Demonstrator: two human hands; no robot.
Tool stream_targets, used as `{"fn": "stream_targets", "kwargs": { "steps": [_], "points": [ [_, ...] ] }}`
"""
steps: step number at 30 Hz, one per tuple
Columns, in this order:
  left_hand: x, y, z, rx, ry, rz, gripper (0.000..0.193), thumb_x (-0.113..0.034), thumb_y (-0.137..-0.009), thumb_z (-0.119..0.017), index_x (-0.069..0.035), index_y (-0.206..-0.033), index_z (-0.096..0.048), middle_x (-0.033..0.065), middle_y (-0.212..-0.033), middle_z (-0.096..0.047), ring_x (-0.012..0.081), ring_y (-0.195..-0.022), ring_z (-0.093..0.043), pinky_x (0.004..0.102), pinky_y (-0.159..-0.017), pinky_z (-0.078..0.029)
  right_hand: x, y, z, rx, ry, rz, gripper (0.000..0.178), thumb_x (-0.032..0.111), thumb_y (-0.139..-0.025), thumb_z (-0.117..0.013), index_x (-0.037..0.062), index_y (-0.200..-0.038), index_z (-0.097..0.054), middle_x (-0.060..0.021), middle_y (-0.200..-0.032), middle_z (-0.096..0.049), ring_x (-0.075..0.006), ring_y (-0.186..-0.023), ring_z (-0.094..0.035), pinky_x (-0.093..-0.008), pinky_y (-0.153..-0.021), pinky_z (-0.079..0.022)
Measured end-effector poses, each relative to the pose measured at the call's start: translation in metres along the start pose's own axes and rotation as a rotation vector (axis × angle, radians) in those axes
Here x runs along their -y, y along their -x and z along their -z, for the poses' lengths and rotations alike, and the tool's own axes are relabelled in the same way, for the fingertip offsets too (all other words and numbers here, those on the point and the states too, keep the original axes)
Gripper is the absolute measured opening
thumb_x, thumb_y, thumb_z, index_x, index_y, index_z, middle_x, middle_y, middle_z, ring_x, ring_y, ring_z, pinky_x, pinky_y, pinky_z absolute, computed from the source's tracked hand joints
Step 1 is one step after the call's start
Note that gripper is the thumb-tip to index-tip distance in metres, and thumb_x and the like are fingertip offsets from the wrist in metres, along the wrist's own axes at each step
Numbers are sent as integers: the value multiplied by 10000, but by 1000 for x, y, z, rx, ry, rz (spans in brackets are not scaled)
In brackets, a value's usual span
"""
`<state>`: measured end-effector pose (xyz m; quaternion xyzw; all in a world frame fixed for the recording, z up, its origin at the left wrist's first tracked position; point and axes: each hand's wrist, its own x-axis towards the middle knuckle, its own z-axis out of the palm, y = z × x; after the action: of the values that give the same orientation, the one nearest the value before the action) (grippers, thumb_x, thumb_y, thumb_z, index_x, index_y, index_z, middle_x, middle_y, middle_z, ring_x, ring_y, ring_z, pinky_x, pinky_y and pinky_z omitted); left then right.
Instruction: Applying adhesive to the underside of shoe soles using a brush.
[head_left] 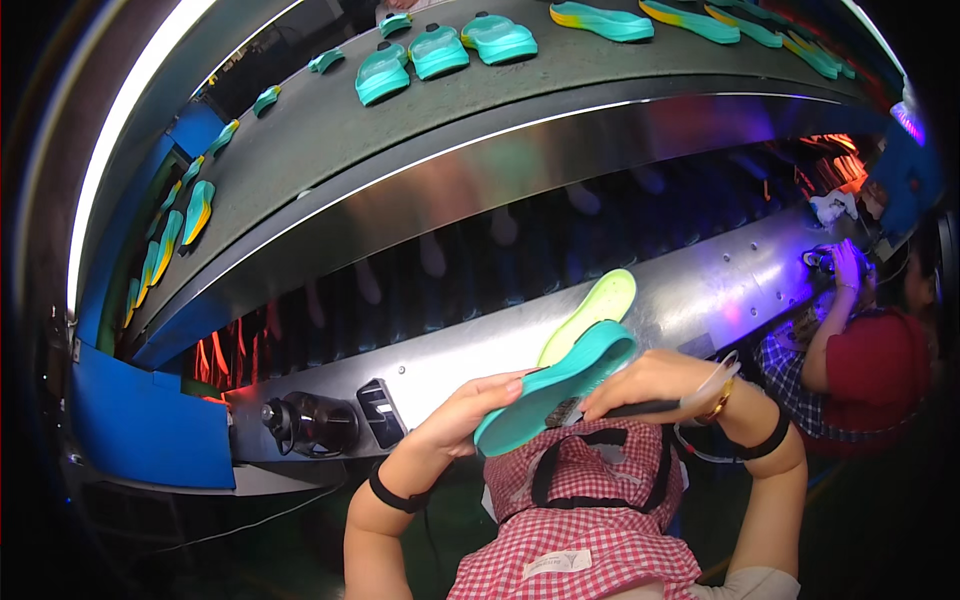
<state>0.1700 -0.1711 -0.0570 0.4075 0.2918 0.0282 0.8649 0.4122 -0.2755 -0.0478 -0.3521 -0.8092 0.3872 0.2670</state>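
My left hand [468, 408] grips the heel-side edge of a teal shoe sole [525, 415], thumb on top, and holds it tilted above my lap. In my right hand [660, 380] is a brush [567, 411] with a dark handle, its bristles against the sole's hollow inner face. The fingers are closed around the handle near the bristles. Just beyond the sole, a yellow-green sole-shaped piece [602, 305] lies over the metal ledge, partly hidden by the teal sole.
A dark conveyor belt [300, 160] carries several teal and yellow soles. On the metal ledge [275, 385] are a dark bottle [325, 424] and a phone-like device [381, 412]. Orange-red glowing strips show below the belt. At right, a co-worker's hand [847, 267] works under violet light.
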Motion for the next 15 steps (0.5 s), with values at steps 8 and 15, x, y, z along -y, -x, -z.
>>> {"fn": "stream_targets", "kwargs": {
  "steps": [8, 15],
  "points": [
    [1, 5, 4, -40, -28, -77, 452, -204, -875, -501, 42, -1243, -405, 123, -1119, -543, 144, -918, -581, 258, -794, -489, -13, 12, 3, -157, -54, -74, 212, 90, -756, -594, 52, -964, -605, -101, -981, -626, -256, -909, -597, -334, -783, -473],
    [14, -5, 10, -7, 205, -200, 606, -220, -842, -488, 15, -1335, -228, 171, -1294, -386, 253, -1122, -470, 372, -928, -407, 4, 7, -8, -229, -435, -250, 250, 122, -804, -604, 27, -1035, -603, -97, -905, -646, -113, -802, -615, -213, -683, -486]
  ]
}}
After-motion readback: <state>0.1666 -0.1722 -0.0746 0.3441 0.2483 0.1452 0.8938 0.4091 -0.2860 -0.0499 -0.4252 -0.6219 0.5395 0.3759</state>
